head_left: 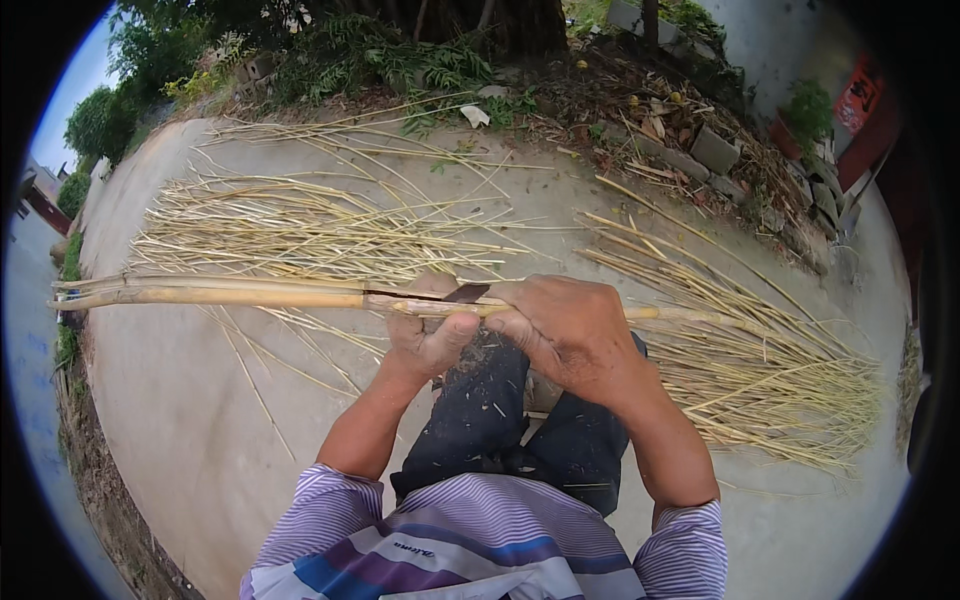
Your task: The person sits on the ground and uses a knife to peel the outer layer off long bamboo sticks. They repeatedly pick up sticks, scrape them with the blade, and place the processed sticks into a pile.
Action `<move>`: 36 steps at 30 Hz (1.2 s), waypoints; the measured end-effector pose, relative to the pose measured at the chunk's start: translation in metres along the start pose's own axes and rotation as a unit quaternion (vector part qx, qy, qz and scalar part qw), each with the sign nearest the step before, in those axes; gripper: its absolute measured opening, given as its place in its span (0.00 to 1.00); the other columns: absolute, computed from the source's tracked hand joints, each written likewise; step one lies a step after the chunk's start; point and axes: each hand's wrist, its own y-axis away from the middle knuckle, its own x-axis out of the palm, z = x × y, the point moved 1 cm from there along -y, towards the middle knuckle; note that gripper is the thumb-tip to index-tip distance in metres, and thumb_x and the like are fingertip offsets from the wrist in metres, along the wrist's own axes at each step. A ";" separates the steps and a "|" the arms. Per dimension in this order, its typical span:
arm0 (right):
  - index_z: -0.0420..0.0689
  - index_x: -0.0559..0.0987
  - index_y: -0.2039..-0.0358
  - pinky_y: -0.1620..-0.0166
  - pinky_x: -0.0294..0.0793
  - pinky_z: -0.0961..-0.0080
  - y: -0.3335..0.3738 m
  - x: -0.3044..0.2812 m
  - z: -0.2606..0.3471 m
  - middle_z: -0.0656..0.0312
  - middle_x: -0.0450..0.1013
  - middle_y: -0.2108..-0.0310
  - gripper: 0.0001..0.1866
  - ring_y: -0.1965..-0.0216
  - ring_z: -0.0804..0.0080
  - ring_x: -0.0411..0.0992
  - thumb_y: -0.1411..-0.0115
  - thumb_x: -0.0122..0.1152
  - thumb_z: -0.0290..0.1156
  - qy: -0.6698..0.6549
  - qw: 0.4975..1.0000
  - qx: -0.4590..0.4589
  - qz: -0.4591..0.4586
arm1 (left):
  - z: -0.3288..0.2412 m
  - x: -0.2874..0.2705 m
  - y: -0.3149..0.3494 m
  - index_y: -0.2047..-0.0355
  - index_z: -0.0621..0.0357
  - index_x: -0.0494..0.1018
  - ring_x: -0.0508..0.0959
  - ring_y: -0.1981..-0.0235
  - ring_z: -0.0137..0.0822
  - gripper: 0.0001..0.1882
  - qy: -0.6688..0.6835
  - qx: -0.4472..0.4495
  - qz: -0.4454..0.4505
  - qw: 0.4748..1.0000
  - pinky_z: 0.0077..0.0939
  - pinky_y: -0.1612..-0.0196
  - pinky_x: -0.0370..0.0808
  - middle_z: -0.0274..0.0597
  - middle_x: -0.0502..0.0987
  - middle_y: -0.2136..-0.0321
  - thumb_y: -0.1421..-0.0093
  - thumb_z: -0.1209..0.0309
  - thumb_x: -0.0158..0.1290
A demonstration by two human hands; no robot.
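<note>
A long, pale yellow cane [230,295] lies crosswise in front of me, with a dark split opening along its middle. Its left end divides into several strips. My left hand [430,340] is closed around the split part from below, thumb pressed on the near side. Just to the right, my right hand [575,335] is closed in a fist over the cane. From that fist a short dark knife blade [467,293] sticks out into the split; its handle is hidden by my fingers. Past the right hand, the thinner end of the cane runs on to the right.
Thin straw-coloured stalks [300,225] are spread on the concrete ground [190,400] at the far left. Another heap of stalks [770,390] lies at the right. Behind are a tree trunk [490,25], green plants, loose debris and a grey block [715,150]. A potted plant [805,115] stands far right.
</note>
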 end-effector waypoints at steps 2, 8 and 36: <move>0.44 0.77 0.65 0.73 0.71 0.63 0.013 -0.012 -0.020 0.57 0.71 0.77 0.11 0.74 0.57 0.73 0.41 0.61 0.38 0.017 0.999 0.036 0.007 | -0.012 -0.014 -0.014 0.72 0.63 0.71 0.71 0.78 0.27 0.28 0.108 -0.042 -0.028 0.993 0.21 0.75 0.69 0.38 0.73 0.77 0.42 0.44 0.57; 0.44 0.78 0.63 0.73 0.71 0.64 -0.001 0.010 -0.005 0.58 0.72 0.76 0.10 0.75 0.57 0.72 0.40 0.59 0.36 0.007 1.000 -0.003 0.016 | -0.004 0.003 -0.004 0.68 0.62 0.73 0.72 0.72 0.27 0.23 -0.033 0.066 -0.024 0.997 0.24 0.70 0.68 0.36 0.73 0.73 0.40 0.50 0.57; 0.45 0.77 0.63 0.71 0.70 0.61 0.000 0.031 -0.030 0.56 0.71 0.75 0.09 0.74 0.53 0.72 0.39 0.58 0.36 -0.043 0.998 0.036 0.038 | 0.007 -0.044 -0.005 0.72 0.60 0.72 0.70 0.76 0.27 0.23 0.027 -0.082 -0.049 0.995 0.23 0.72 0.68 0.35 0.73 0.76 0.39 0.50 0.56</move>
